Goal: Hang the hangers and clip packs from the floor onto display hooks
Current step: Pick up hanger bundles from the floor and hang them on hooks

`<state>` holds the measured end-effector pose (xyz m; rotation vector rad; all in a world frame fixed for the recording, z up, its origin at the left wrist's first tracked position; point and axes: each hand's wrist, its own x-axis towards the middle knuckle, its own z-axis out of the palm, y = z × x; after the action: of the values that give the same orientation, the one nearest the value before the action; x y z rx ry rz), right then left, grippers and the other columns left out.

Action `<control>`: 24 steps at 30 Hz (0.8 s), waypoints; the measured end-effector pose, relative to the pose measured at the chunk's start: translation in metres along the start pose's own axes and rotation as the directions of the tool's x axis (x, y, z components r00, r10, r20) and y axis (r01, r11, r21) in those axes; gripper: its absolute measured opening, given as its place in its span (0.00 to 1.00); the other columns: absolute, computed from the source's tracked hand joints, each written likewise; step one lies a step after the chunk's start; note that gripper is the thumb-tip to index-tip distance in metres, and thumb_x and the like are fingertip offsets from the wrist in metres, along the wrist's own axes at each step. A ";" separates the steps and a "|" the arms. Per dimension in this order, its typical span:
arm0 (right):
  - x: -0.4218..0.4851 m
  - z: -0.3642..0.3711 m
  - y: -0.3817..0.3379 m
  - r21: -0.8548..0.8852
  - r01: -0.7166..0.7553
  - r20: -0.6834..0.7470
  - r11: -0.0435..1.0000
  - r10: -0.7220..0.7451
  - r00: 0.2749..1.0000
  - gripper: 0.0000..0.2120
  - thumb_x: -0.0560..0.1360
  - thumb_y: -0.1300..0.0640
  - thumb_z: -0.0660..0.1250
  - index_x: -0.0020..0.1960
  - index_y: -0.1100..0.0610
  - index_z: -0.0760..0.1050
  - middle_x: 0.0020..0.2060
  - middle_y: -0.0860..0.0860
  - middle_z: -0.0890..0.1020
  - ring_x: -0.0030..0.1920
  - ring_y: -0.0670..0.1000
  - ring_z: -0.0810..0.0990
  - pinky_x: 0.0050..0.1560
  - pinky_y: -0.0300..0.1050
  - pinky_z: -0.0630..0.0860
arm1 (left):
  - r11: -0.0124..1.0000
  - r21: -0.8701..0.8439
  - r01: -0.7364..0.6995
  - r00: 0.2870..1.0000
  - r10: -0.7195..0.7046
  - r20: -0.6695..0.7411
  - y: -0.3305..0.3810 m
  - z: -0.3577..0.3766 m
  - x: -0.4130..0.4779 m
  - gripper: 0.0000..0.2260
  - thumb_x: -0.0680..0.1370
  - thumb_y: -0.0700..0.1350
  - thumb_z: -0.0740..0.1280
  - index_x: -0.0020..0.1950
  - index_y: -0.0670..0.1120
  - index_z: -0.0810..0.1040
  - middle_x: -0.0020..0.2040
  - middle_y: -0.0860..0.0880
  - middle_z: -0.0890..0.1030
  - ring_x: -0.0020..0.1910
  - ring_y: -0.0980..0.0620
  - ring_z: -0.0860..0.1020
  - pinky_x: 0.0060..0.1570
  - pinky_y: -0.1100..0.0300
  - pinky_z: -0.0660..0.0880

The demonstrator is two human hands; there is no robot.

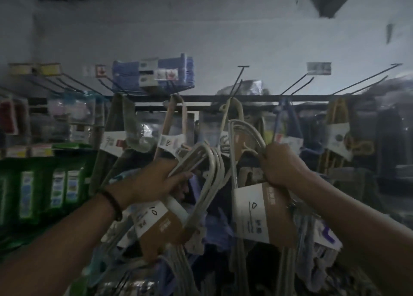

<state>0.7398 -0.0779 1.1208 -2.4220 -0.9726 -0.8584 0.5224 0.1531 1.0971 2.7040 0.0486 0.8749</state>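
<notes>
A: Where are the two hanger packs?

B: Both are held up in front of the display. The left hand (154, 184) grips the left pack of white hangers (202, 161) near its curved tops. The fingers (181, 176) are curled round the bundle. Its cardboard sleeve (161, 224) hangs tilted below the hand, with "10" written on it by hand.

A: And the other one?

B: The right hand (281, 166) holds the right pack of white hangers (245, 130), also close to the tops, with its fingers closed tightly round them. The sleeve of this pack (261, 213) sits just under the hand.

A: How do the packs stand to the hooks?

B: They are lower than the black wire hooks (297, 83), which stick out and upward from the dark rail (201, 98). The tops of the right pack are just below the cream hangers (232, 112) on the rail; I cannot tell if they touch.

A: What else hangs there?

B: Pink hangers (172, 121) and blue hangers (288, 121) hang on the same rail. Green packs (44, 184) stand on the left. There is a dark bracelet (114, 204) on the left wrist.
</notes>
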 end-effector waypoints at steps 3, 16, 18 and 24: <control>0.037 -0.002 0.018 -0.062 0.025 -0.023 0.998 -0.026 0.999 0.10 0.82 0.56 0.63 0.56 0.60 0.80 0.41 0.52 0.75 0.42 0.53 0.74 0.39 0.45 0.68 | 0.984 0.080 -0.159 0.986 0.156 0.052 0.026 -0.009 0.042 0.17 0.87 0.51 0.65 0.50 0.75 0.80 0.46 0.70 0.84 0.45 0.68 0.84 0.43 0.73 0.78; 0.149 -0.049 0.007 -0.288 0.138 -0.154 0.948 -0.188 0.970 0.07 0.81 0.58 0.63 0.48 0.60 0.77 0.52 0.56 0.82 0.45 0.54 0.78 0.46 0.47 0.74 | 0.837 0.282 -0.468 0.867 0.497 -0.035 0.031 -0.049 0.164 0.11 0.86 0.52 0.66 0.67 0.57 0.82 0.65 0.58 0.81 0.63 0.64 0.79 0.63 0.62 0.78; 0.162 -0.053 0.004 -0.251 0.103 -0.219 0.962 -0.160 0.963 0.08 0.80 0.58 0.64 0.55 0.62 0.78 0.49 0.56 0.79 0.45 0.55 0.77 0.42 0.45 0.70 | 0.841 0.286 -0.459 0.872 0.488 -0.036 0.032 -0.061 0.169 0.09 0.86 0.51 0.65 0.63 0.57 0.84 0.59 0.63 0.82 0.58 0.65 0.81 0.57 0.67 0.77; 0.193 -0.057 -0.005 -0.148 0.016 -0.252 0.989 -0.053 0.966 0.08 0.80 0.54 0.65 0.52 0.59 0.75 0.39 0.51 0.73 0.44 0.56 0.81 0.36 0.42 0.70 | 0.870 0.339 -0.358 0.933 0.346 0.098 0.035 -0.086 0.189 0.10 0.86 0.57 0.64 0.58 0.58 0.85 0.51 0.58 0.85 0.48 0.62 0.83 0.50 0.61 0.78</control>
<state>0.8239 -0.0131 1.2914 -2.3399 -0.8830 -1.2583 0.6247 0.1662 1.2813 3.1262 -0.3408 1.0001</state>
